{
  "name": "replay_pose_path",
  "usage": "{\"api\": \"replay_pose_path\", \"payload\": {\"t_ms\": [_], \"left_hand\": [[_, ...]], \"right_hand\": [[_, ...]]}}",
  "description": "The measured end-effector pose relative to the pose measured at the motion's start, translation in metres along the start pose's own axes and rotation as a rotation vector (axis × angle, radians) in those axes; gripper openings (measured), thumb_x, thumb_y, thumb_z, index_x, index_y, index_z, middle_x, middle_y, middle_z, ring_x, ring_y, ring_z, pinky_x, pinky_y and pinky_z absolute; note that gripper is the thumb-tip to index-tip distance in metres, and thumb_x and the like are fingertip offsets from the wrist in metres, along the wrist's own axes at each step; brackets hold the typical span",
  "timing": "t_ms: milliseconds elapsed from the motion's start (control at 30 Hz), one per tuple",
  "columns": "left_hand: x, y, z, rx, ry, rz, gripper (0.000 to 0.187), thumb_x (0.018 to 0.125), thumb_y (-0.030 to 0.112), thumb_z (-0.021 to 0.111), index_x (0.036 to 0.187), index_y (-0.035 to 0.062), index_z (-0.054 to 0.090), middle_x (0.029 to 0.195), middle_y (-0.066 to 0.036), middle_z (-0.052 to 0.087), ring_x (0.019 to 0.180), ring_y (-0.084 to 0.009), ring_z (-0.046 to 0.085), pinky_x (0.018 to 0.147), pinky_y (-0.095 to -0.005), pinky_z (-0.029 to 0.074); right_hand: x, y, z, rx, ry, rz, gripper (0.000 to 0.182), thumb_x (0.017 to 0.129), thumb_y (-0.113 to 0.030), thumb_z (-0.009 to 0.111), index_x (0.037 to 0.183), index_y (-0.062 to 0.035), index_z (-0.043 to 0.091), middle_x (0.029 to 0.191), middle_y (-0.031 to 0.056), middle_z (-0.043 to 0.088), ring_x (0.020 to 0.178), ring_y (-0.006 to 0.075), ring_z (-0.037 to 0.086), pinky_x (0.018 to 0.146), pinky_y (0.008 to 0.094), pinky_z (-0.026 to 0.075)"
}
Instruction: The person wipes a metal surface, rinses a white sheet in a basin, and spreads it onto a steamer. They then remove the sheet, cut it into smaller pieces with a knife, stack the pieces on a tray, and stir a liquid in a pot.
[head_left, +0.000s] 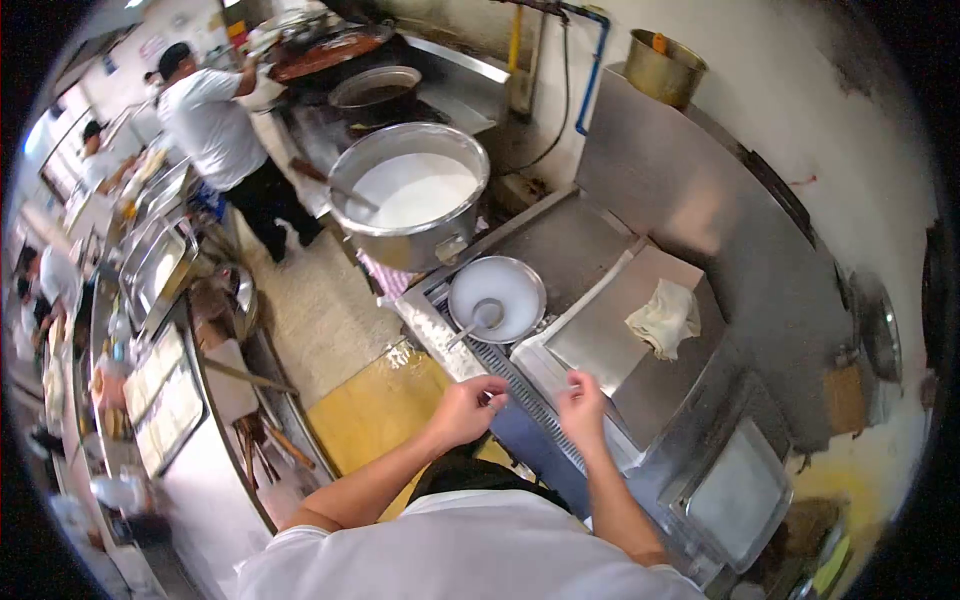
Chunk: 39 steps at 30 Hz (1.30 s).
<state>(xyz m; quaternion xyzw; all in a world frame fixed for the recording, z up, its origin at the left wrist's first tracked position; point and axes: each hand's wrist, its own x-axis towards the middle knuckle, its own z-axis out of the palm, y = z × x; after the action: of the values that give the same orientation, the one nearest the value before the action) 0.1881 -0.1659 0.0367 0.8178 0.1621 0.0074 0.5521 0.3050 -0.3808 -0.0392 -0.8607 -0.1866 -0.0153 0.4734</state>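
My left hand [470, 410] hovers in front of my body, its fingers loosely curled and a gap showing at the thumb; I see nothing in it. Across from it, my right hand [582, 402] is raised over the near edge of the steel counter, fingers bent and apart, with nothing visible in them. The hands do not touch each other. Just beyond them sits a round metal bowl of whitish liquid [515, 283], with a ladle [487, 315] resting in it. A crumpled cream cloth [665, 318] lies on the counter [600, 345] to the right.
A large pot of white liquid [420, 190] stands farther ahead, a long-handled utensil leaning in it. Behind it is a wide pan [375, 88]. A brass-coloured pot [665, 70] sits on the ledge. Co-workers [215, 120] stand at left, beside a counter with trays [165, 400].
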Motion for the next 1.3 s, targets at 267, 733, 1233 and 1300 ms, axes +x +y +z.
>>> {"api": "replay_pose_path", "payload": {"t_ms": [267, 733, 1233, 1300], "left_hand": [[-0.129, -0.012, 0.043, -0.088, 0.182, -0.127, 0.029, 0.092, 0.016, 0.071, 0.117, 0.0007, 0.069, 0.101, -0.015, 0.074, 0.089, -0.0217, 0.073, 0.082, -0.0344, 0.058], [-0.284, -0.035, 0.037, -0.089, 0.632, -0.351, 0.032, 0.093, 0.020, 0.072, 0.118, -0.0001, 0.069, 0.089, -0.015, 0.069, 0.074, -0.0168, 0.063, 0.067, -0.0338, 0.052], [-0.539, -0.115, 0.025, -0.132, 1.168, -0.605, 0.031, 0.089, 0.017, 0.074, 0.116, 0.0032, 0.070, 0.106, -0.017, 0.065, 0.078, -0.0260, 0.067, 0.074, -0.0374, 0.054], [-0.577, -0.130, 0.032, -0.154, 1.235, -0.672, 0.031, 0.089, 0.018, 0.074, 0.116, 0.0037, 0.070, 0.107, -0.017, 0.065, 0.081, -0.0271, 0.068, 0.076, -0.0388, 0.054]], "right_hand": [[-0.085, -0.046, 0.015, 0.205, -0.441, -0.042, 0.037, 0.082, -0.007, 0.076, 0.116, 0.0002, 0.062, 0.101, 0.0134, 0.064, 0.073, 0.0184, 0.063, 0.067, 0.0318, 0.053], [-0.166, -0.125, 0.063, 0.189, -0.982, -0.364, 0.038, 0.086, -0.015, 0.072, 0.118, 0.0015, 0.062, 0.105, 0.0171, 0.066, 0.080, 0.0266, 0.066, 0.074, 0.0388, 0.054], [-0.375, -0.254, 0.162, 0.036, -1.658, -0.717, 0.036, 0.088, -0.020, 0.070, 0.114, 0.0038, 0.064, 0.108, 0.0212, 0.068, 0.099, 0.0328, 0.068, 0.084, 0.0405, 0.055], [-0.410, -0.269, 0.171, 0.026, -1.736, -0.747, 0.035, 0.088, -0.019, 0.070, 0.114, 0.0039, 0.064, 0.108, 0.0213, 0.068, 0.099, 0.0329, 0.068, 0.084, 0.0406, 0.055]]}}
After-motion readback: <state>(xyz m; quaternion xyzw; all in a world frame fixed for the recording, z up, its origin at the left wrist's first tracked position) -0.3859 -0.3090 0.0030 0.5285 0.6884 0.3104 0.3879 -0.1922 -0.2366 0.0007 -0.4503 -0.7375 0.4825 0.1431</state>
